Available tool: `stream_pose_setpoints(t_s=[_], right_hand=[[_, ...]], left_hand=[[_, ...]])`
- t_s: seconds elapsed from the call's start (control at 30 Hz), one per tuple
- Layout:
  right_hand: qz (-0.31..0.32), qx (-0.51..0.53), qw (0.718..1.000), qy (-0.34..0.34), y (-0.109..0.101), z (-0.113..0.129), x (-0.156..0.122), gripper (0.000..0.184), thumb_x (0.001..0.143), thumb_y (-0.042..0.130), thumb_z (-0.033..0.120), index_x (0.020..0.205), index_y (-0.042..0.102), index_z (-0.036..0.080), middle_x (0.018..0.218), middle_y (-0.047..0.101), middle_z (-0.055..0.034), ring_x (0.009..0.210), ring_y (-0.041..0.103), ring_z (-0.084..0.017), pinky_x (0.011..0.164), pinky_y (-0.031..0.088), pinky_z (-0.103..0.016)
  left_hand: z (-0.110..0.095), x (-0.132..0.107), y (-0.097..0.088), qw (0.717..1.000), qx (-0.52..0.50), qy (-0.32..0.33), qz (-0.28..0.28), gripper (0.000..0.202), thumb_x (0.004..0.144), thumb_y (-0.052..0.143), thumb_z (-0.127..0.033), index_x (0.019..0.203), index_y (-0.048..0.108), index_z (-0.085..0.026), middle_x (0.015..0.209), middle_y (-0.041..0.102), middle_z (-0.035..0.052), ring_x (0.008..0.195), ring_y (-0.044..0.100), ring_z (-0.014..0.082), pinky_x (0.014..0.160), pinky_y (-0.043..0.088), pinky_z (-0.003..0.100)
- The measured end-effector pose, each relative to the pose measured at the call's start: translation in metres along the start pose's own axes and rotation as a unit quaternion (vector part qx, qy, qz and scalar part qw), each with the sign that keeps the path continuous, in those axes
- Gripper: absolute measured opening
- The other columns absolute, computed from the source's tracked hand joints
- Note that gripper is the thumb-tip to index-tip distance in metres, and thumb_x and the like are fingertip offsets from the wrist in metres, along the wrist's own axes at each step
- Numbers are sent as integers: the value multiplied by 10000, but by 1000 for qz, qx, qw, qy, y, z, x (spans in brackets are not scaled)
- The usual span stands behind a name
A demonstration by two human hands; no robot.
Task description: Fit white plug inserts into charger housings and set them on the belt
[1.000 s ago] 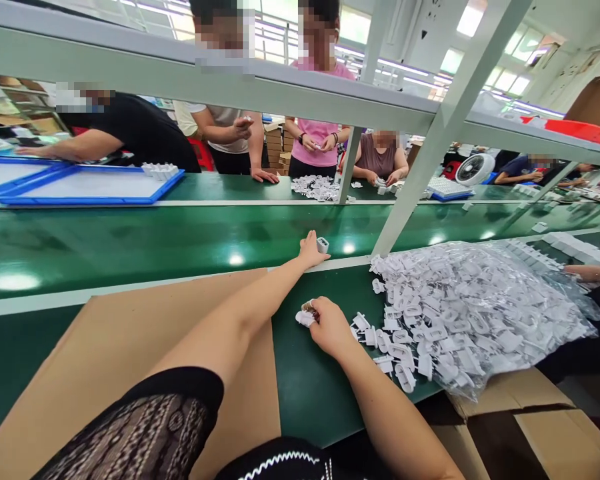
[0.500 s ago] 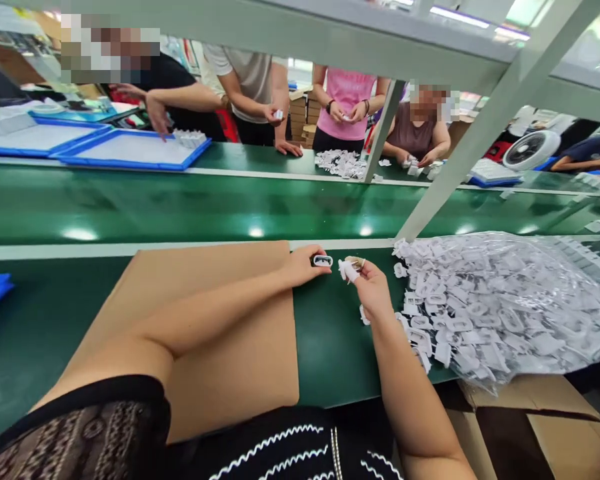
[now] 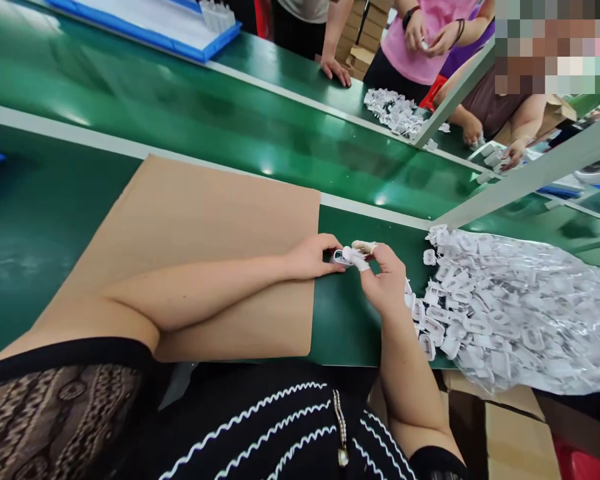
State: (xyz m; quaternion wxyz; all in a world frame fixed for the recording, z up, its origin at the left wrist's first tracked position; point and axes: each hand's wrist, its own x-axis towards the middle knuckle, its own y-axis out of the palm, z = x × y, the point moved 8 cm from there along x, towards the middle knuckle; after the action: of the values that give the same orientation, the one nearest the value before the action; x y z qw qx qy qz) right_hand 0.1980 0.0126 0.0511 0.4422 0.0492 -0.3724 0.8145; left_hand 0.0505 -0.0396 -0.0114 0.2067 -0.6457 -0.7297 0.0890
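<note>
My left hand [image 3: 316, 256] is closed on a small white oval plastic housing [image 3: 339, 257], its open end turned toward my right hand. Thumb and fingers of my right hand [image 3: 383, 270] pinch a small white plastic piece [image 3: 349, 254] against that open end. Pale covers wrap the thumb and a finger of this hand. How far the piece sits in the housing is too small to tell. Beneath my left forearm lies a flat brown cardboard sheet [image 3: 230, 200]. Right of my right hand, many similar white plastic pieces [image 3: 440, 313] spill from a clear plastic bag [image 3: 545, 313].
A green bench [image 3: 350, 320] carries the cardboard. Beyond it runs a green belt [image 3: 230, 133], with a slanted metal post [image 3: 525, 173] at right. Across the belt, people handle small white parts near a white pile [image 3: 395, 112] and a blue tray [image 3: 180, 43]. Cardboard boxes [image 3: 515, 433] stand below right.
My two hands have come together, bringing the white piece from just apart to the housing's open end. The camera view has tilted and turned downward.
</note>
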Motion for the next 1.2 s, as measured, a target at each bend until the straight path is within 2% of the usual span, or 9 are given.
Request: stream_pose_setpoints(t_s=[0.1, 0.33, 0.57, 0.77, 1.03, 1.2], right_hand=[[31, -66, 995, -67, 5, 15, -3, 223, 933, 592, 231, 1103, 734, 253, 1003, 718, -70, 929, 645, -242, 861, 553, -409], [58, -129, 982, -127, 18, 19, -4, 255, 911, 536, 136, 1083, 697, 234, 1003, 683, -83, 911, 611, -245, 799, 542, -388], [43, -207, 960, -182, 23, 30, -6, 283, 811, 510, 37, 961, 660, 224, 978, 690, -92, 911, 597, -262, 785, 541, -396], [3, -189, 967, -173, 12, 31, -5, 279, 865, 515, 86, 1045, 676, 227, 986, 688, -95, 914, 637, -253, 789, 571, -394], [37, -196, 964, -175, 21, 28, -4, 247, 861, 533, 85, 1008, 676, 223, 989, 706, -91, 918, 644, -250, 787, 568, -384], [43, -207, 960, -185, 23, 29, -4, 298, 812, 526, 51, 999, 678, 226, 1009, 725, -88, 942, 652, -258, 810, 556, -387]], left_hand=[[-1, -1, -2, 1000, -8, -3, -4, 275, 756, 840, -355, 904, 708, -165, 884, 688, 30, 847, 626, 196, 766, 461, 299], [-7, -3, -3, 1000, -1, 18, -5, 240, 789, 805, -351, 889, 695, -163, 889, 672, 32, 853, 623, 190, 775, 470, 303], [-8, -2, -3, 998, -17, 53, -2, 212, 799, 798, -332, 854, 678, -167, 848, 649, 24, 818, 607, 178, 752, 464, 300], [-4, 0, -3, 999, -15, 38, -6, 236, 760, 836, -312, 863, 687, -160, 862, 665, 29, 822, 614, 180, 737, 467, 295], [-5, -2, -3, 999, -11, 43, -8, 201, 776, 819, -278, 875, 684, -167, 865, 659, 24, 824, 613, 175, 736, 473, 293], [-6, -2, -2, 999, -11, 48, -7, 200, 779, 819, -282, 844, 668, -169, 854, 659, 22, 823, 617, 174, 765, 486, 307]])
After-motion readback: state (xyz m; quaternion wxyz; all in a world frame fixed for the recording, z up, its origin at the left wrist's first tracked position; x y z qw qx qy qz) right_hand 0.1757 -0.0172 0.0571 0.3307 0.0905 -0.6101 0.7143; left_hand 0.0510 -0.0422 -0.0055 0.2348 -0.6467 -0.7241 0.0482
